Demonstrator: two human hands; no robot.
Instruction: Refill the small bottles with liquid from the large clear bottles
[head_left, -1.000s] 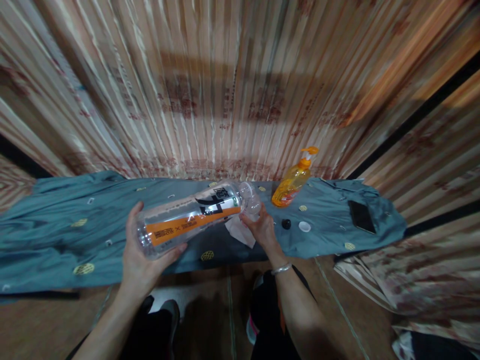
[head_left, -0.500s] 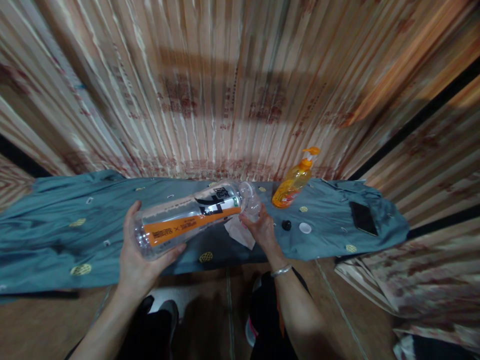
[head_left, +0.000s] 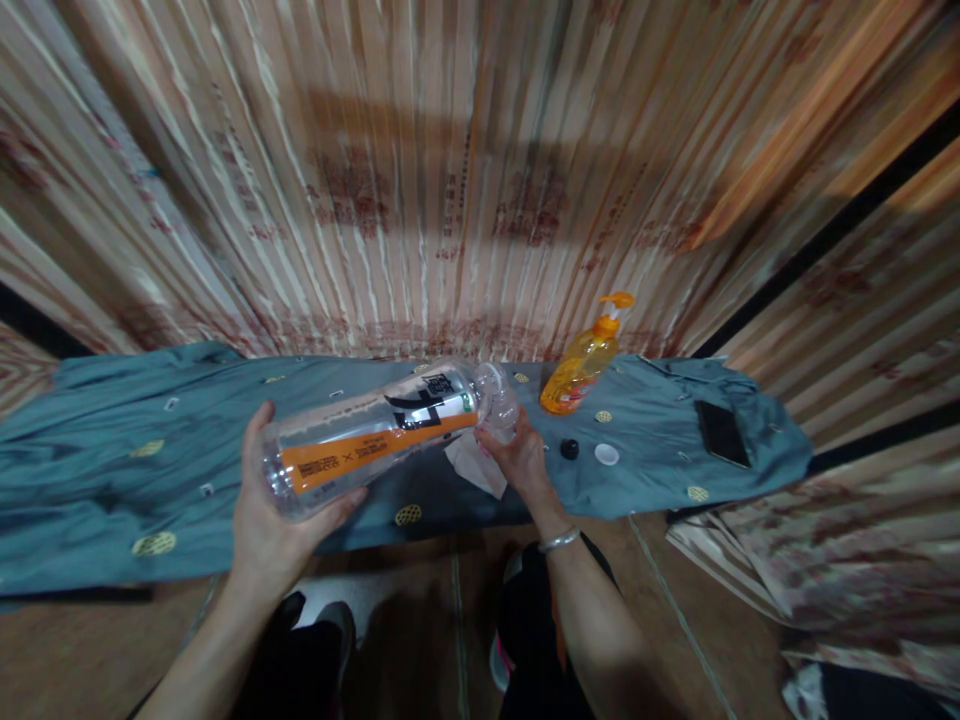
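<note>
A blue-green cloth [head_left: 90, 450] spreads along the surface from the left. The left hand [head_left: 270, 525] is wrapped around the base of a clear bottle [head_left: 367, 435] with an orange label, held sideways above the cloth at centre. White paper [head_left: 480, 468] lies beneath its right end, where the right hand [head_left: 521, 460] pinches a clear rounded piece [head_left: 496, 400]; whether that is joined to the bottle, I cannot tell. Farther right come a small black piece [head_left: 569, 449], an amber pump bottle [head_left: 574, 380] on the far side, a white disc [head_left: 607, 455] and a dark phone [head_left: 721, 432].
</note>
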